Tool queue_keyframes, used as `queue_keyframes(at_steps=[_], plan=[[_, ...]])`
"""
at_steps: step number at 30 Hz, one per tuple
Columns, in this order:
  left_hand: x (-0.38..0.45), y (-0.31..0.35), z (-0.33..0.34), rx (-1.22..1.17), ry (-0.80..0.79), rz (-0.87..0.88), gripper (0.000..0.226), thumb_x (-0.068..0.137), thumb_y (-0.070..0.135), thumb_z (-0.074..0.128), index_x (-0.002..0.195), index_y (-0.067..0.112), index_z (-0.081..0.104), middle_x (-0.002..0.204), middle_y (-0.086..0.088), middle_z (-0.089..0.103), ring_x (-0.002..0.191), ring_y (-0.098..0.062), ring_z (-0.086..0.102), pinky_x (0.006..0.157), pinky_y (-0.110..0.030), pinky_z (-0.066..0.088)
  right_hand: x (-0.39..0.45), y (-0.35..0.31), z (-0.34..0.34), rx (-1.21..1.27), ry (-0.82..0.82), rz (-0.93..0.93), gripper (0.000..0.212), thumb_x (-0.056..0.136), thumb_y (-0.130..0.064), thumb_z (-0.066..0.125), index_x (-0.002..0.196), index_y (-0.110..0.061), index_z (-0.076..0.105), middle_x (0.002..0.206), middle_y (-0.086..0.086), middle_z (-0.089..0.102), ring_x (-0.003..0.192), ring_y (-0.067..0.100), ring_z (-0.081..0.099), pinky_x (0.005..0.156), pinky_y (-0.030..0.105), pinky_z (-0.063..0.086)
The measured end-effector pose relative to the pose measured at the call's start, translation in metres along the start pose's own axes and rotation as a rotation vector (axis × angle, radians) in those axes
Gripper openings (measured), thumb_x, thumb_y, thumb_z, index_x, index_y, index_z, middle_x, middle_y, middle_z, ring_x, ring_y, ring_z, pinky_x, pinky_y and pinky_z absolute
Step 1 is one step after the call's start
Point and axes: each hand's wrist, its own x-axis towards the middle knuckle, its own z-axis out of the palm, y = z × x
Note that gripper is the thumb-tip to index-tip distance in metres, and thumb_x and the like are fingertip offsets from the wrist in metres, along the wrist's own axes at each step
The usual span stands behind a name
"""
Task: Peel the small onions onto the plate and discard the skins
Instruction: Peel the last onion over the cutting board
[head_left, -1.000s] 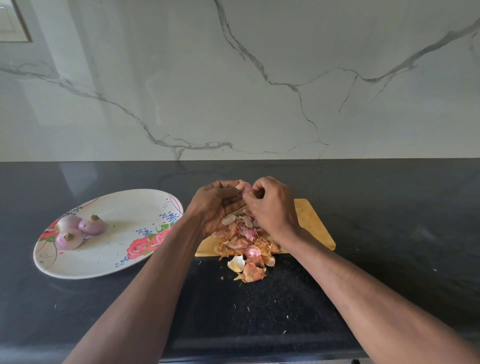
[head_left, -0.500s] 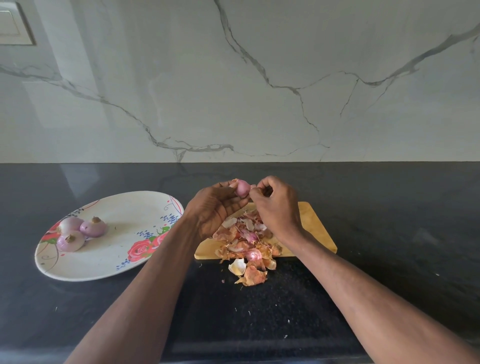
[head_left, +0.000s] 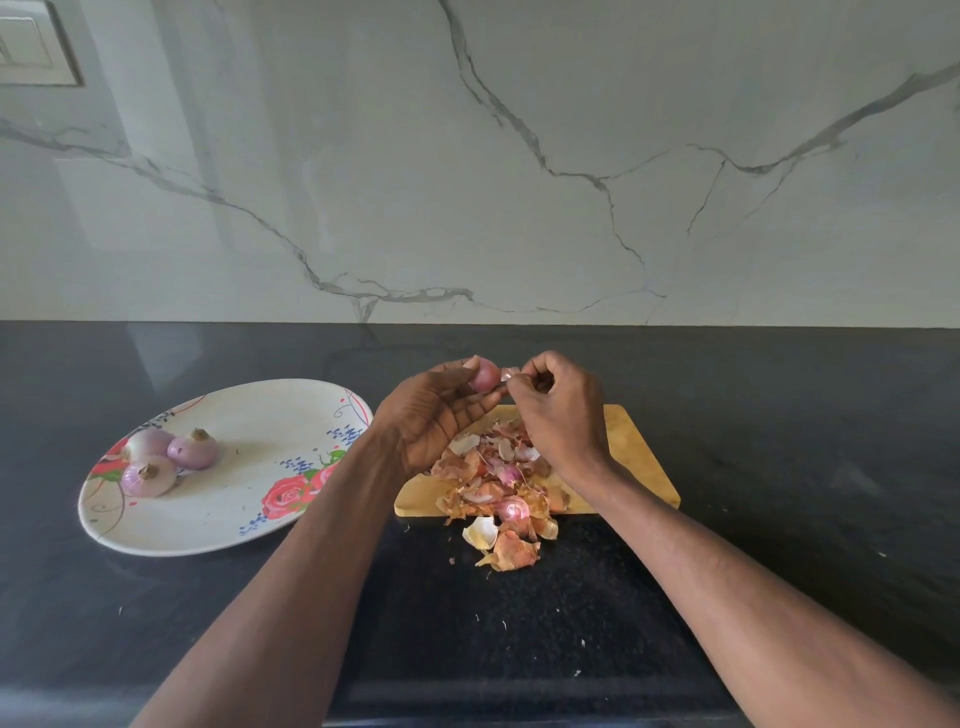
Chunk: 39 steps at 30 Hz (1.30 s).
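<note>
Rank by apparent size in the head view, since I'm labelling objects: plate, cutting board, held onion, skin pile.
1. plate
2. cutting board, partly hidden, so unsure against the plate
3. skin pile
4. onion held in the left hand

A wooden cutting board (head_left: 631, 441) is laid on the black table (head_left: 779, 415), backed by a veined marble wall (head_left: 519, 156) with a switch plate (head_left: 31, 47).

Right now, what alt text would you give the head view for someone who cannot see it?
A person's left hand holds a small onion while the right hand pinches a strip of skin off it, above a wooden board heaped with skins. To the left on the dark counter, a floral plate carries three peeled onions.
</note>
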Motion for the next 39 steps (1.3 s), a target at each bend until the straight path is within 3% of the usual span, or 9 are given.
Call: queue_keyframes(at_steps=[5,9,12,14,18,22,29,34,39], plan=[[-0.0001,0.0012,-0.0012,0.003,0.009,-0.011,0.020,0.098,0.001,0.053,0.116,-0.001,0.063,0.103,-0.023,0.073,0.088,-0.032,0.074,0.080,-0.036,0.062,0.0007,-0.0010,-0.0004,-0.010,0.006,0.017,0.019,0.091,-0.012,0.068,0.074,-0.014,0.059,0.066,-0.007,0.055,0.056,0.003,0.047,0.053,0.016,0.043],[0.0017,0.0017,-0.0036,0.008,0.042,0.002,0.024,0.098,0.003,0.054,0.120,0.002,0.063,0.112,-0.023,0.071,0.098,-0.031,0.071,0.081,-0.036,0.061,0.0027,0.0024,-0.0008,-0.044,0.011,0.006,0.011,0.089,-0.004,0.067,0.079,-0.008,0.065,0.070,-0.003,0.061,0.062,0.012,0.056,0.057,0.030,0.050],[0.0034,0.0022,-0.0043,-0.008,0.062,0.010,0.020,0.097,0.002,0.055,0.115,0.000,0.064,0.110,-0.025,0.071,0.100,-0.032,0.070,0.086,-0.035,0.060,0.0011,0.0017,-0.0021,-0.035,-0.021,-0.039,0.012,0.092,-0.009,0.066,0.082,-0.009,0.074,0.070,-0.006,0.067,0.063,0.007,0.061,0.052,0.017,0.047],[0.0037,0.0026,-0.0043,-0.025,0.066,0.009,0.017,0.096,0.001,0.056,0.111,-0.002,0.065,0.106,-0.025,0.072,0.099,-0.032,0.070,0.087,-0.035,0.060,-0.0008,0.0003,-0.0019,-0.017,-0.030,-0.052,0.010,0.091,-0.009,0.068,0.085,-0.010,0.077,0.073,-0.007,0.070,0.066,0.002,0.064,0.058,0.011,0.048],[0.0037,0.0025,-0.0045,-0.033,0.071,0.008,0.013,0.093,0.001,0.059,0.104,-0.003,0.067,0.093,-0.019,0.074,0.083,-0.026,0.073,0.081,-0.034,0.062,0.0015,0.0013,-0.0011,-0.012,-0.007,-0.048,0.006,0.087,-0.014,0.075,0.082,-0.011,0.076,0.074,-0.006,0.070,0.065,0.005,0.064,0.060,0.012,0.049],[0.0032,0.0023,-0.0032,-0.025,0.084,0.000,0.013,0.091,0.004,0.064,0.101,-0.004,0.068,0.091,-0.020,0.074,0.080,-0.027,0.074,0.080,-0.034,0.062,0.0034,-0.0004,-0.0028,0.071,-0.046,0.017,0.011,0.087,-0.016,0.076,0.097,-0.012,0.076,0.082,-0.007,0.071,0.071,0.003,0.065,0.063,0.012,0.050],[0.0033,-0.0015,-0.0004,0.017,0.054,0.002,0.020,0.090,0.004,0.065,0.109,-0.003,0.068,0.092,-0.016,0.075,0.081,-0.024,0.075,0.075,-0.033,0.063,0.0002,-0.0009,0.0002,0.103,-0.057,-0.015,0.014,0.087,-0.023,0.077,0.092,-0.010,0.080,0.079,-0.002,0.076,0.071,0.009,0.070,0.064,0.032,0.058],[0.0023,-0.0044,0.0024,0.037,0.065,-0.008,0.023,0.087,0.005,0.068,0.108,-0.005,0.067,0.089,-0.018,0.075,0.078,-0.025,0.075,0.075,-0.034,0.063,-0.0005,0.0021,0.0007,0.089,-0.015,-0.032,0.023,0.086,-0.028,0.075,0.076,-0.007,0.079,0.069,0.003,0.071,0.063,0.017,0.065,0.057,0.036,0.051],[0.0017,-0.0052,0.0029,0.038,0.088,-0.015,0.017,0.090,0.002,0.066,0.106,-0.007,0.067,0.088,-0.020,0.074,0.076,-0.027,0.075,0.072,-0.033,0.064,0.0004,0.0021,-0.0002,0.101,-0.024,-0.004,0.020,0.085,-0.025,0.077,0.075,-0.008,0.078,0.066,0.001,0.071,0.060,0.014,0.065,0.054,0.029,0.051]])
